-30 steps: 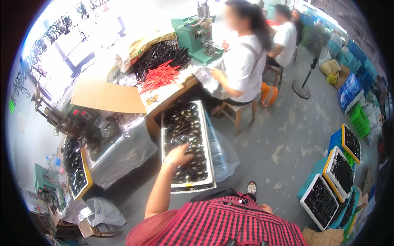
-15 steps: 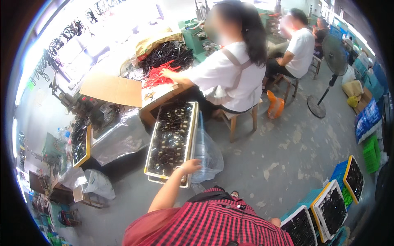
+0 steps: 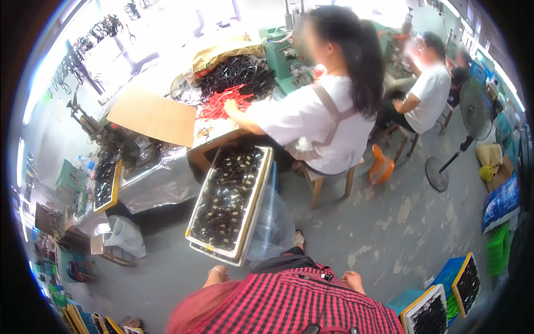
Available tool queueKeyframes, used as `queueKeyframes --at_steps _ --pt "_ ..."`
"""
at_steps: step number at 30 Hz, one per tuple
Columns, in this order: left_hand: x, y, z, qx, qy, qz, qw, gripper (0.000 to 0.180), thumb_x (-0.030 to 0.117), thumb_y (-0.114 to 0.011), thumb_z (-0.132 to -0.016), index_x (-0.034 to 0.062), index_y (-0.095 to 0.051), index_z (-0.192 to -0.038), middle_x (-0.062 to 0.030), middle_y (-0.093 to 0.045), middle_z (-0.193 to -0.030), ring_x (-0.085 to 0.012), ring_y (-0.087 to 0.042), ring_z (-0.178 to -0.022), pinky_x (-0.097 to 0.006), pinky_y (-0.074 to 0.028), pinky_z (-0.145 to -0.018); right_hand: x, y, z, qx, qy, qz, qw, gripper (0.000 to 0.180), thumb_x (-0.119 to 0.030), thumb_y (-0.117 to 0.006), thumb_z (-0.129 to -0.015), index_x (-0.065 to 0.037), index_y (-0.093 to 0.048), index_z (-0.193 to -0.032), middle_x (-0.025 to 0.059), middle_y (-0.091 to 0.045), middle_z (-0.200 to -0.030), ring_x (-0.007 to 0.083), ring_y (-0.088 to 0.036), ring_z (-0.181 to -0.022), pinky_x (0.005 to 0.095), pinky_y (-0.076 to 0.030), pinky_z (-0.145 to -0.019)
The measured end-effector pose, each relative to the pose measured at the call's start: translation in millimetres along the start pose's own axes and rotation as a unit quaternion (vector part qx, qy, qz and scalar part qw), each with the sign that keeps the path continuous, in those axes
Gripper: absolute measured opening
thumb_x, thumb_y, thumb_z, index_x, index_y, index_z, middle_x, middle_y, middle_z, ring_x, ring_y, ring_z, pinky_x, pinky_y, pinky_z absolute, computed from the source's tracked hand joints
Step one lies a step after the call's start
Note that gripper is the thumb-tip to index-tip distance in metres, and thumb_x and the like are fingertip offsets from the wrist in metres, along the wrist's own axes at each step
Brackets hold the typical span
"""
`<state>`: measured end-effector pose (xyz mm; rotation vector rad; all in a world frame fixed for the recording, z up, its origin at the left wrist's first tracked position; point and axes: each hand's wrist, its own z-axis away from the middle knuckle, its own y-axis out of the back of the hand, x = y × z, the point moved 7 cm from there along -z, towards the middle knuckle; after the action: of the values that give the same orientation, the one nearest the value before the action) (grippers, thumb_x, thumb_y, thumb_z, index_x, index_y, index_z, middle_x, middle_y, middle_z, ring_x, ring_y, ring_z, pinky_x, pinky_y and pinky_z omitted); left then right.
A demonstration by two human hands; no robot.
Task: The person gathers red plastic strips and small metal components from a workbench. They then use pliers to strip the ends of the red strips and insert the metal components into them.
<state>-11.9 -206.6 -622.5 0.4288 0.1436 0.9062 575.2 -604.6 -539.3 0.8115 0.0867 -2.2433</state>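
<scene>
My left hand, with a band at its wrist, hangs just below the near end of a white-rimmed tray, apart from it. Its fingers are mostly hidden. The tray holds many small dark looped pieces with pale tips and rests on another tray at the corner of a workbench. My right hand hangs at my right side over the floor, fingers loosely bent and nothing seen in them. A clear plastic bag hangs at the tray's right side.
A co-worker sits on a wooden stool, a hand on red strips. A cardboard sheet lies on the bench. Trays of black pieces stand at lower right. A floor fan and an orange bag are at right.
My left hand has left the tray's near right edge and dropped back to the left. My right hand shows more fully. The view has shifted, with trays now showing at lower left.
</scene>
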Motion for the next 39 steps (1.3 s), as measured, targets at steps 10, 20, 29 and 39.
queueKeyframes --at_steps 10,20,29,39 --pt "397.4 -91.1 169.3 0.032 -0.476 -0.121 0.871 0.036 0.033 -0.063 -0.082 0.0010 -0.069 -0.096 -0.0166 -0.070 -0.084 -0.0276 -0.068 -0.080 -0.039 -0.052 -0.073 -200.1 62.4 -93.1 0.078 0.097 0.275 0.953 0.022 -0.021 -0.062 -0.076 -0.005 -0.072 -0.088 0.0114 -0.069 -0.076 0.0227 -0.066 -0.070 0.0347 -0.052 -0.068" --pt "362.4 -76.7 207.1 -0.281 -0.268 0.407 0.827 0.047 0.028 -0.060 -0.092 0.0014 -0.050 -0.130 -0.0192 -0.060 -0.121 -0.0323 -0.062 -0.103 -0.042 -0.051 -0.090 -514.5 -307.5 22.0 -0.268 0.455 0.387 0.756 0.029 -0.023 -0.062 -0.087 -0.008 -0.066 -0.111 0.0129 -0.069 -0.102 0.0237 -0.067 -0.095 0.0329 -0.051 -0.082" --pt "228.4 -51.2 167.8 -0.173 -0.047 0.823 0.538 0.041 0.026 -0.045 -0.098 0.0011 -0.045 -0.130 -0.0169 -0.053 -0.131 -0.0315 -0.056 -0.111 -0.043 -0.050 -0.086 -645.0 -556.7 26.8 -0.327 0.553 0.428 0.636 0.040 -0.028 -0.066 -0.077 -0.005 -0.064 -0.110 0.0161 -0.067 -0.101 0.0320 -0.064 -0.096 0.0403 -0.051 -0.085" --pt "487.2 17.1 256.1 -0.286 -0.154 0.687 0.650 0.056 0.028 -0.053 -0.097 -0.0060 -0.035 -0.137 -0.0253 -0.040 -0.143 -0.0366 -0.044 -0.129 -0.043 -0.041 -0.105 -812.8 -724.1 -114.5 -0.154 0.601 0.509 0.597 0.044 -0.029 -0.068 -0.074 0.000 -0.062 -0.107 0.0215 -0.063 -0.108 0.0368 -0.060 -0.103 0.0453 -0.049 -0.090"
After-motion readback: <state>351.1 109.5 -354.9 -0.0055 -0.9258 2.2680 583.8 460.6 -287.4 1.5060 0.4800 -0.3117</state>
